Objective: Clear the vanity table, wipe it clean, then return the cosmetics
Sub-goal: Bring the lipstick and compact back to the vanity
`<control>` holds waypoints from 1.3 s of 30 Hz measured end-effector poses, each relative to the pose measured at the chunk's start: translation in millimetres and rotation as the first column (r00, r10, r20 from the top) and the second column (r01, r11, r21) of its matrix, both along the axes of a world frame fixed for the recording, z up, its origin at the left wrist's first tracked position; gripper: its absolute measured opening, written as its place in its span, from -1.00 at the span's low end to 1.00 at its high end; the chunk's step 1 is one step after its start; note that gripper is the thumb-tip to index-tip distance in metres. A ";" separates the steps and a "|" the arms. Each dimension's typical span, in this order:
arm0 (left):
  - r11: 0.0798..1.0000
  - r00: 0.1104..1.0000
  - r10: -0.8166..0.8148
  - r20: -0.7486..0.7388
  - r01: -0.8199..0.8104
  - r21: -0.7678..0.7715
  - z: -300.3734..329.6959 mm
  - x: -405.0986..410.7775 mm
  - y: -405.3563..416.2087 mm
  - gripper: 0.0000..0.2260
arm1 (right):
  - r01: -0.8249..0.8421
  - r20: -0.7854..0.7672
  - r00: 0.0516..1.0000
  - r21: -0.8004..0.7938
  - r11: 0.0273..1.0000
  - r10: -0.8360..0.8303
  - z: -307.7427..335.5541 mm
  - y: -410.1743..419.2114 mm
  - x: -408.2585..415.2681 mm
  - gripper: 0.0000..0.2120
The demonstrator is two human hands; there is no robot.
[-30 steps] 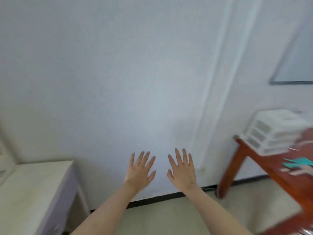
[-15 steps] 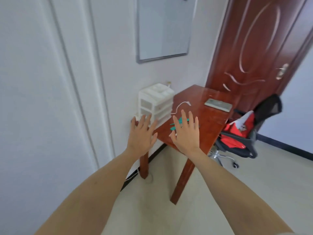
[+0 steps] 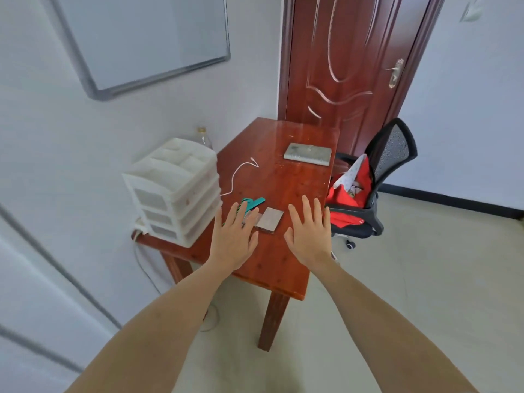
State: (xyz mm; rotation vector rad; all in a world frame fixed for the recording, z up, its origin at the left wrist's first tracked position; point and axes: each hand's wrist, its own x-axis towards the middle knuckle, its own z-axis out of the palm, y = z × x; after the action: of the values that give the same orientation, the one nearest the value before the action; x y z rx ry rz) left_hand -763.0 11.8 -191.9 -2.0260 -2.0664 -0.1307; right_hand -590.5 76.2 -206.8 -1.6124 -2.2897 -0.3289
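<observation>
Hands first: our left hand [image 3: 233, 241] and our right hand [image 3: 309, 234] are both stretched out palm-down, fingers spread and holding nothing, hovering over the near part of the red-brown tabletop [image 3: 289, 182]. Whether either palm touches the wood we cannot tell.

Just beyond the left fingertips lie the things we judge must be cleared. A teal comb [image 3: 253, 203] sits with its long axis running diagonally, its handle pointing away and to the right, and part of it hidden behind the left fingers. Beside it, between the two hands, lies a flat square compact [image 3: 269, 218]. The left hand is clearly the nearer one to the comb; the compact is close to both, slightly nearer the left.

Further left stands a white drawer organizer [image 3: 173, 188] against the wall, with a white cable [image 3: 238, 173] curling past it. At the far end rests a flat grey case [image 3: 307, 154]. Nothing looks cleared yet.
</observation>
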 end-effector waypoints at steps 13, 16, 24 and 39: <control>0.921 0.947 0.319 0.025 -0.304 -0.243 -94.8 -4.0 128.2 -0.50 | -0.314 0.232 0.889 -0.319 0.894 0.395 -70.0 179.3 -20.5 -0.45; 0.861 0.915 0.404 0.013 -0.375 -0.343 -108.3 -1.7 135.6 -0.48 | -0.398 0.264 0.806 -0.421 0.815 0.530 -82.5 205.7 -26.0 -0.39; 0.725 0.809 0.588 0.020 -0.516 -0.457 -128.6 -9.0 145.0 -0.57 | -0.469 0.315 0.632 -0.573 0.672 0.709 -111.7 228.9 -51.0 -0.26; 0.721 0.758 0.618 0.209 -0.440 -0.536 -145.0 -15.1 167.0 -0.72 | -0.507 0.342 0.582 -0.556 0.658 0.738 -125.0 236.7 -62.3 -0.16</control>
State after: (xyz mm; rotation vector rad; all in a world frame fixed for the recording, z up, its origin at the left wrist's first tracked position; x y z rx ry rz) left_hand -778.1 178.8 -336.9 -1.5732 -3.1141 0.1008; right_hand -652.7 312.9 -331.8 -0.7048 -3.3901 -0.1329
